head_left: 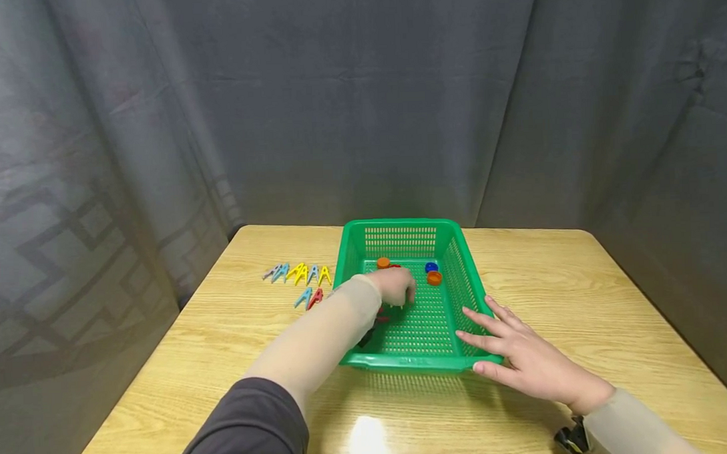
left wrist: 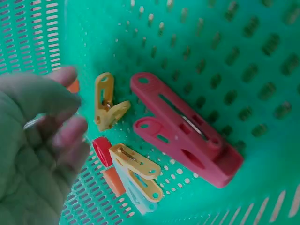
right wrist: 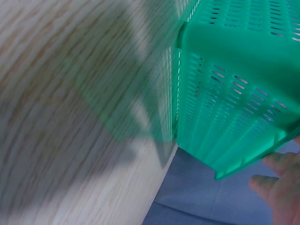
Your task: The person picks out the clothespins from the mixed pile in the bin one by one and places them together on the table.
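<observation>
The left hand [head_left: 394,286] reaches down inside the green plastic basket [head_left: 410,364], its fingers bent; whether they grasp anything cannot be told from these views. On the basket floor near it, the left wrist view shows a large red clothespin [left wrist: 185,133], a yellow clothespin [left wrist: 104,101], and a pale yellow clothespin [left wrist: 133,160] lying across a light blue clothespin [left wrist: 133,190]. A red cap [left wrist: 102,151] and an orange cap [left wrist: 114,182] lie just beside that pair. Toward the basket's right wall, a blue cap [head_left: 432,267] sits next to another orange cap [head_left: 434,278]. The right hand [head_left: 527,358] is at the near right corner of the rim, fingers spread and grasping nothing. Left of the basket on the wooden desk [head_left: 552,280], yellow clothespins [head_left: 297,273] and blue ones form a row, with a small red clothespin [head_left: 315,298] and a blue one nearer the person. A grey curtain [head_left: 359,107] hangs behind.
</observation>
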{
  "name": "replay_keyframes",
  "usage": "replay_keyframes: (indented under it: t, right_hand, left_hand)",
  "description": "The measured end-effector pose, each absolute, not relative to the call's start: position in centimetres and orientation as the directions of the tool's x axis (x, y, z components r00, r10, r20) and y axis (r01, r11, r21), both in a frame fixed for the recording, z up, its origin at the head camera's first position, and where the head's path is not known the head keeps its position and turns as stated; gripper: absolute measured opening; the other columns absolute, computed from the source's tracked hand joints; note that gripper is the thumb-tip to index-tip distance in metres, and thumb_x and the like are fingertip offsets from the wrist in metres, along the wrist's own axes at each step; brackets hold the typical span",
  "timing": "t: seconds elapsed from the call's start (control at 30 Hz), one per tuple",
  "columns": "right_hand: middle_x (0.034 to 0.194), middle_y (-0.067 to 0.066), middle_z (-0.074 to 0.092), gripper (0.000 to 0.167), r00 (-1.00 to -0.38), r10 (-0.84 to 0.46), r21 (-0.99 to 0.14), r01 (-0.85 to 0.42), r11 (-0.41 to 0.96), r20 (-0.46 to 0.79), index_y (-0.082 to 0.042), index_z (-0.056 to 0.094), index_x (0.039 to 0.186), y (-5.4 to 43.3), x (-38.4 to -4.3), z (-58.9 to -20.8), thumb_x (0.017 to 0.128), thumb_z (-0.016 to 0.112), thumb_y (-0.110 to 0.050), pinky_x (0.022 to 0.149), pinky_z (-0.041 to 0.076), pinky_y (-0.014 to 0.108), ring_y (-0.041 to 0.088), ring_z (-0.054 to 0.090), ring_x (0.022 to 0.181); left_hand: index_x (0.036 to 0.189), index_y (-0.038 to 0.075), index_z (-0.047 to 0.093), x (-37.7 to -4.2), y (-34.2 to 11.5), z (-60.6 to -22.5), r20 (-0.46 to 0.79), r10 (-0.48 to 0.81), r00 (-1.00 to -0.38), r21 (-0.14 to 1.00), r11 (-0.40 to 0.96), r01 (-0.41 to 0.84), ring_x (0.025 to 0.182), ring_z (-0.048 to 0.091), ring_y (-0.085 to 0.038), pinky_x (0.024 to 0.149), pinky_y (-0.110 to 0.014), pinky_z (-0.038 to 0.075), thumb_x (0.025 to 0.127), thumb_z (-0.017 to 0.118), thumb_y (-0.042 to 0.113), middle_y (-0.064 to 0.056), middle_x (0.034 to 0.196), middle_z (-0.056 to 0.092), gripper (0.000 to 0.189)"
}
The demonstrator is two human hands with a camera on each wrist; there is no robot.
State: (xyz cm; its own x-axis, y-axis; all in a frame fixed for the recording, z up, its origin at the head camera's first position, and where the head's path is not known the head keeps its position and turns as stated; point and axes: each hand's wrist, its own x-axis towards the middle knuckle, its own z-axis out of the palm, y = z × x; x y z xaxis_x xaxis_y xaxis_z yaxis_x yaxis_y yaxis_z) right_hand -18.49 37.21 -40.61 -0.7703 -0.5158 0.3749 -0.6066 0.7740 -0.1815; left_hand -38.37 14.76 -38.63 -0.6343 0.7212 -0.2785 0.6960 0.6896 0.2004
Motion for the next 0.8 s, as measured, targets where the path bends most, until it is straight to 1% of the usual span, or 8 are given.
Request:
replay_keyframes:
  t: [0.07, 0.1, 0.2, 0.27, 0.33, 0.53, 0.63, 0.8]
  right_hand:
    - [0.151, 0.003, 0.038, 0.045, -0.773, -0.515, -0.184, -0.605, 0.775, 0.371, -0.024, 0.060, 0.133, 37.21, -18.50, -40.61, 0.090, 0.066, -0.035, 0.110, -0.006, 0.018, 0.041, 0.017, 0.142]
    - [0.151, 0.003, 0.038, 0.045, -0.774, -0.515, -0.185, -0.604, 0.775, 0.369, -0.024, 0.060, 0.133, 37.21, -18.51, -40.61, 0.090, 0.066, -0.035, 0.110, -0.006, 0.019, 0.041, 0.016, 0.142]
    - [0.151, 0.004, 0.038, 0.045, -0.774, -0.515, -0.186, -0.604, 0.775, 0.368, -0.023, 0.060, 0.133, 37.22, -18.52, -40.61, 0.090, 0.066, -0.036, 0.111, -0.006, 0.019, 0.041, 0.016, 0.142]
    - [0.150, 0.006, 0.039, 0.045, -0.771, -0.517, -0.181, -0.607, 0.774, 0.373, -0.023, 0.060, 0.133, 37.21, -18.52, -40.59, 0.090, 0.066, -0.035, 0.111, -0.006, 0.020, 0.041, 0.016, 0.142]
    - [0.150, 0.006, 0.040, 0.044, -0.768, -0.519, -0.177, -0.609, 0.773, 0.376, -0.022, 0.061, 0.132, 37.21, -18.52, -40.58, 0.090, 0.067, -0.035, 0.111, -0.005, 0.020, 0.041, 0.016, 0.142]
    - [0.150, 0.004, 0.039, 0.044, -0.768, -0.517, -0.184, -0.609, 0.771, 0.377, -0.022, 0.061, 0.132, 37.20, -18.46, -40.60, 0.090, 0.067, -0.035, 0.110, -0.005, 0.017, 0.040, 0.016, 0.142]
    - [0.150, 0.004, 0.039, 0.045, -0.770, -0.515, -0.188, -0.608, 0.771, 0.377, -0.022, 0.061, 0.132, 37.20, -18.43, -40.63, 0.090, 0.067, -0.035, 0.109, -0.005, 0.016, 0.039, 0.015, 0.143]
    - [0.150, 0.004, 0.039, 0.045, -0.769, -0.515, -0.182, -0.608, 0.773, 0.379, -0.022, 0.061, 0.132, 37.24, -18.46, -40.64, 0.090, 0.067, -0.035, 0.110, -0.005, 0.017, 0.038, 0.014, 0.144]
  left_hand:
    - [0.111, 0.014, 0.068, -38.45, 14.89, -38.59, -0.254, 0.678, -0.689, 0.163, 0.733, 0.661, 0.101, 0.057, -0.013, 0.082, -0.029, 0.049, 0.094, 0.062, 0.019, 0.003, 0.116, 0.062, 0.019]
    - [0.112, 0.014, 0.067, -38.50, 14.95, -38.62, -0.250, 0.645, -0.723, 0.136, 0.762, 0.633, 0.101, 0.059, -0.013, 0.082, -0.030, 0.050, 0.094, 0.063, 0.029, 0.003, 0.115, 0.063, 0.024]
    - [0.106, 0.017, 0.069, -38.53, 15.08, -38.74, -0.257, 0.545, -0.798, 0.019, 0.829, 0.559, 0.096, 0.061, -0.012, 0.083, -0.033, 0.049, 0.089, 0.061, 0.053, 0.006, 0.106, 0.066, 0.041]
    - [0.096, 0.019, 0.070, -38.45, 15.12, -38.86, -0.277, 0.511, -0.814, -0.035, 0.841, 0.540, 0.089, 0.060, -0.012, 0.080, -0.033, 0.049, 0.087, 0.060, 0.059, 0.008, 0.096, 0.065, 0.043]
    - [0.091, 0.019, 0.068, -38.41, 15.16, -38.99, -0.280, 0.504, -0.817, -0.055, 0.841, 0.538, 0.085, 0.058, -0.011, 0.078, -0.033, 0.048, 0.086, 0.062, 0.059, 0.008, 0.091, 0.064, 0.040]
    - [0.089, 0.015, 0.066, -38.56, 15.22, -39.23, -0.293, 0.571, -0.767, -0.004, 0.802, 0.598, 0.078, 0.056, -0.013, 0.073, -0.032, 0.049, 0.086, 0.071, 0.036, 0.004, 0.088, 0.063, 0.022]
    - [0.093, 0.015, 0.064, -38.72, 15.22, -39.33, -0.303, 0.597, -0.742, 0.010, 0.781, 0.624, 0.080, 0.055, -0.012, 0.075, -0.032, 0.049, 0.084, 0.074, 0.032, 0.004, 0.089, 0.062, 0.022]
    - [0.097, 0.014, 0.064, -38.96, 15.34, -39.51, -0.313, 0.595, -0.740, 0.019, 0.783, 0.622, 0.082, 0.056, -0.013, 0.076, -0.030, 0.048, 0.082, 0.078, 0.026, 0.003, 0.090, 0.062, 0.024]
